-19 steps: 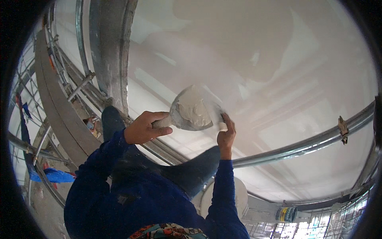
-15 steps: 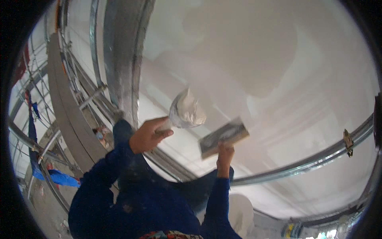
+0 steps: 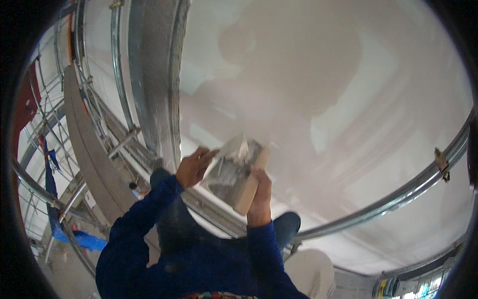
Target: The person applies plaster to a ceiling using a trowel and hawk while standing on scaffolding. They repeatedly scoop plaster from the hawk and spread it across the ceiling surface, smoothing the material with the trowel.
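Note:
My left hand (image 3: pixel 194 168) is closed around the handle of a trowel, its handle mostly hidden by my fingers. The trowel's pale, smeared blade (image 3: pixel 213 168) lies against or just over the face of a rectangular plastering float, and the contact is blurred. My right hand (image 3: pixel 261 192) grips this float (image 3: pixel 247 193) by its light wooden side. Its dark grey face, streaked with white, tilts toward my left hand. A lump of white plaster (image 3: pixel 243 151) with a peak sits near the float's upper end. Beyond both hands stretches a large white wall (image 3: pixel 338 144) with damp-looking patches.
A metal scaffold pipe (image 3: pixel 368 213) with a clamp (image 3: pixel 441 164) crosses at right. Grey planks (image 3: pixel 92 144) and scaffold tubes run along the left, with blue cloth (image 3: pixel 84 240) tied there. A dark grey column (image 3: pixel 159 74) borders the wall. Below right stands a round white thing (image 3: pixel 308 271).
The float has moved left and turned steeper, meeting the trowel in front of me. Plaster that was heaped on the trowel now shows at the float's face.

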`<state>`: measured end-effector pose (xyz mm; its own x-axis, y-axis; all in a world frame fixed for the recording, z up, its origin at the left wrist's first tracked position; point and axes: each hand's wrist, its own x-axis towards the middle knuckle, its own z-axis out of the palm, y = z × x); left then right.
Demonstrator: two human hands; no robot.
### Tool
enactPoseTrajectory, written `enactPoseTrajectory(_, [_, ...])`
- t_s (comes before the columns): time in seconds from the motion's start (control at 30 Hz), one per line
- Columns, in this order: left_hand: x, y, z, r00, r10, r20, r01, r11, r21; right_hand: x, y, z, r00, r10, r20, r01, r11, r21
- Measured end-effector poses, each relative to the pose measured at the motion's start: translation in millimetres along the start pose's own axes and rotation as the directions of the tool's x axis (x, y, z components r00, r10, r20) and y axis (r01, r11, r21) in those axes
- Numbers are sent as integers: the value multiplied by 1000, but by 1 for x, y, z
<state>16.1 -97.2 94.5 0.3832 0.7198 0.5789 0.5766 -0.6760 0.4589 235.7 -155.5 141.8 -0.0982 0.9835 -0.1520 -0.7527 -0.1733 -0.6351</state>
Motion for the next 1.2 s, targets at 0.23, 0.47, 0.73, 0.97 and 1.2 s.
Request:
enactPoseTrajectory(0.23, [-38,-90,-2,988,49,-148,-12,970,241,5,-36,3,994,-89,61,86,995,48])
enactPoseTrajectory(0.47, [-124,-144,-1,423,-890,-167,395,347,-850,-20,-27,-48,1000,-9,-16,8,1000,-30])
enactPoseTrajectory(0.73, [-169,-191,11,543,-782,-305,320,529,-786,-28,1,-111,994,-56,-93,34,975,-219])
enactPoseTrajectory(0.97, [-397,-147,69,428,-840,-334,874,290,391,23,-15,-56,983,182,35,-170,961,-216])
enactPoseTrajectory(1.2, [-535,35,137,-319,-948,26,947,-320,-45,98,-52,-40,991,102,86,-63,926,-372])
